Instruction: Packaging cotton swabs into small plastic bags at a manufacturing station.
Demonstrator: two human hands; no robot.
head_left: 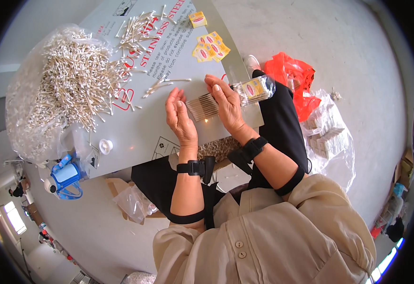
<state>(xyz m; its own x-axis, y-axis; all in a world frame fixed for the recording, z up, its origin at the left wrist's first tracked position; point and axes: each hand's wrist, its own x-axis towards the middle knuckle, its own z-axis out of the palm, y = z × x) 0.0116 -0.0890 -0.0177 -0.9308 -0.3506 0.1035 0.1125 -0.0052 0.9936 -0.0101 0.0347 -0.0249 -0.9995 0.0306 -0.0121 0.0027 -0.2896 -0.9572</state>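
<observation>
Your right hand (227, 105) grips a bundle of wooden-stemmed cotton swabs (202, 107) that sits half inside a clear plastic sleeve with a yellow-and-red label (254, 89); the fingers wrap round the bundle where it enters the sleeve. Your left hand (178, 118) is flat and loose, palm against the bare swab tips, gripping nothing. The bundle lies across the near edge of the grey board (136, 128), between your two hands, its sleeved end poking out past the edge over your dark lap.

Now from the left: one big clear plastic bag (22, 113) sits slumped open on the board, with a heap of loose cotton swabs (74, 80) spilling out, too many to count. Below it hangs one blue-and-white plastic tool (66, 177), off the board's edge. One small white round cap (105, 146) rests on the board near the bag. Further up there's a second, smaller scatter of swabs (138, 23), and a few strays (162, 85) just beyond your left fingertips.

Up top, one yellow label packet (198, 19) lies alone, with a fanned cluster of yellow-and-red labels (211, 46) below it; I make out about five, though they overlap.

To the right on the floor: one red plastic bag (293, 75), then one clear bag of white packs (330, 137).
</observation>
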